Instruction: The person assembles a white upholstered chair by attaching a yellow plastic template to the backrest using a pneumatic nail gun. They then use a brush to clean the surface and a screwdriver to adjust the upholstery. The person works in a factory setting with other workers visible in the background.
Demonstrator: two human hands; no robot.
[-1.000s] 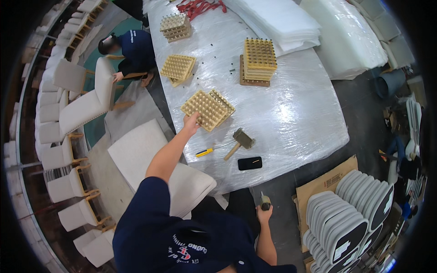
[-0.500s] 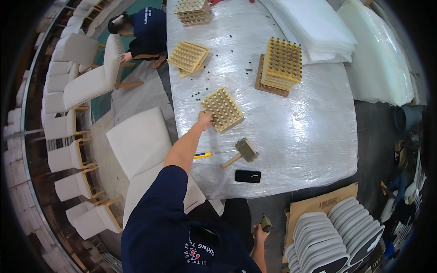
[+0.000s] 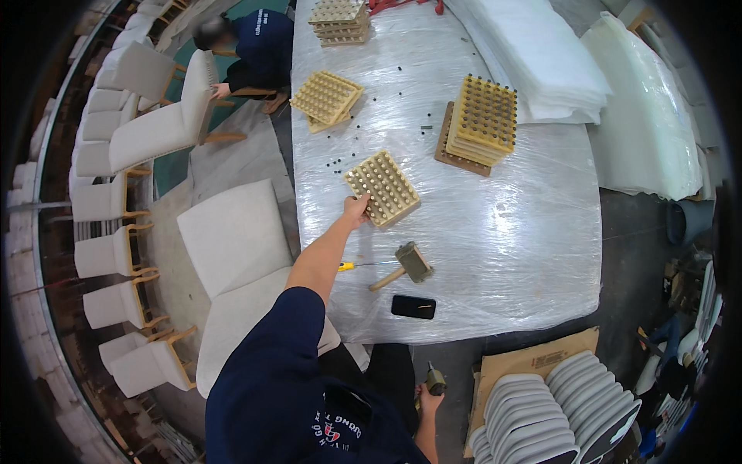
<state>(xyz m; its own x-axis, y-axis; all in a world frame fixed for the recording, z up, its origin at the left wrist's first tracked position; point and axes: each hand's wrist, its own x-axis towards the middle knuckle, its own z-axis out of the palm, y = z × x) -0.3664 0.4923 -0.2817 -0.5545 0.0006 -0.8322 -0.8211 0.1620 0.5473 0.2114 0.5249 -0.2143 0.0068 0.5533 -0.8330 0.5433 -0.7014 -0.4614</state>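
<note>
A: How many piles of studded trays are on the plastic-wrapped bench (image 3: pixel 541 255)?

B: Four. Going by the one block-headed mallet with a wooden handle (image 3: pixel 415 261), the square tan tray pile with rows of round studs (image 3: pixel 385 184) sits beyond it, slightly left. A skewed pair of tan trays (image 3: pixel 328 94) lies farther off, to the left. A pale tray stack (image 3: pixel 340 23) is farther still on that side, and a tall yellow stack with dark-topped pegs (image 3: pixel 485 112) is beyond and to the right.

A: And the hands? Apart?

B: Well apart. The left hand (image 3: pixel 356 210) grips the tan pile's edge, thumb on top, other fingers mostly hidden. The right hand (image 3: pixel 429 402), on the mallet's near side past the bench edge, wraps around one dark olive tool (image 3: pixel 436 381).

A: Anything close to the mallet?

B: One yellow-handled screwdriver (image 3: pixel 347 266) to its left, one black rectangular phone (image 3: pixel 413 307) on its near side.
</note>
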